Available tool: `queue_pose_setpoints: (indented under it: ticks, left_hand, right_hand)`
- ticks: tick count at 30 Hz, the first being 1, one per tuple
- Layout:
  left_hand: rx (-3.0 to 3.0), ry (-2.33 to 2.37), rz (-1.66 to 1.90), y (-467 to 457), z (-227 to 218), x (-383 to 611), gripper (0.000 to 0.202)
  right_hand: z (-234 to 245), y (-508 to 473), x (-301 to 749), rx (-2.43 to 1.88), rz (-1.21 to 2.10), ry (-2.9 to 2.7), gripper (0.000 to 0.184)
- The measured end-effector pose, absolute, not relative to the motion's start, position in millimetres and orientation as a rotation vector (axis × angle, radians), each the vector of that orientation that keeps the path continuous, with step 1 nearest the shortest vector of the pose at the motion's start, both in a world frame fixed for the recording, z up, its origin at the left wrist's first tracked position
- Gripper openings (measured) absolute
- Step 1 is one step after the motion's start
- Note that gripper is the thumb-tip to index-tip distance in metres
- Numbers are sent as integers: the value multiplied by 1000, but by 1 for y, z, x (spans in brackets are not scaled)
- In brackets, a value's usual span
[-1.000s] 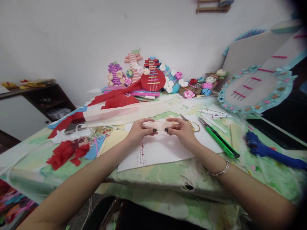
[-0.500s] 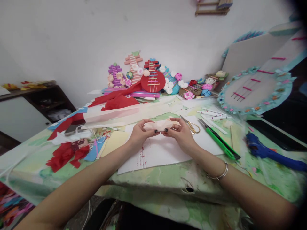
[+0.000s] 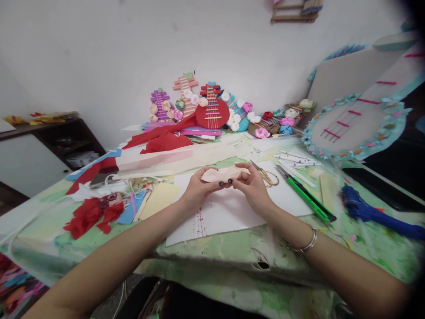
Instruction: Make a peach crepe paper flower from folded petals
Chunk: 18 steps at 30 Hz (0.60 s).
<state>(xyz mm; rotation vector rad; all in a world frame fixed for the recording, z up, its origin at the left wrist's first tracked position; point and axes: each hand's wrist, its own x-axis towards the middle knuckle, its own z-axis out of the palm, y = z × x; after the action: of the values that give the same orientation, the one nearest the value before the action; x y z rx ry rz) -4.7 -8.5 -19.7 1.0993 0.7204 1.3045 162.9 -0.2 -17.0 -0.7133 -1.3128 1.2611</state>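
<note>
Both my hands meet over a white sheet (image 3: 232, 210) on the green table (image 3: 212, 248). My left hand (image 3: 199, 188) and my right hand (image 3: 254, 186) pinch a small pale pink strip of crepe paper (image 3: 221, 173) between thumbs and fingers, holding it just above the sheet. The strip looks folded or bunched between the fingertips. A silver bangle (image 3: 307, 243) sits on my right wrist.
Gold-handled scissors (image 3: 265, 175), a green utility knife (image 3: 308, 197) and a blue glue gun (image 3: 375, 212) lie to the right. Red crepe scraps (image 3: 89, 215) lie left. Small craft guitars (image 3: 210, 108) and paper flowers line the back wall; a big round board (image 3: 353, 126) leans at right.
My hands have drawn closer together, bunching the pink strip shorter between them. They stay over the same spot on the white sheet.
</note>
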Motion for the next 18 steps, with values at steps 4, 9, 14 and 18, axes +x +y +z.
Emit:
queue_pose_setpoints:
  ticks: [4, 9, 14, 18]
  left_hand:
    - [1094, 770, 1335, -9, -18, -4, 47]
    - [1081, 845, 1383, -9, -16, -4, 51]
    - [1093, 838, 1396, -8, -18, -4, 51]
    - [1133, 850, 1397, -8, -19, -4, 48]
  right_hand:
    - [-17, -2, 163, -715, 1240, -1352, 45]
    - [-17, -3, 163, -708, 1238, -1338, 45]
    - [-16, -2, 163, -715, 1243, -1331, 44]
    - [-16, -2, 163, -735, 1245, -1338, 43]
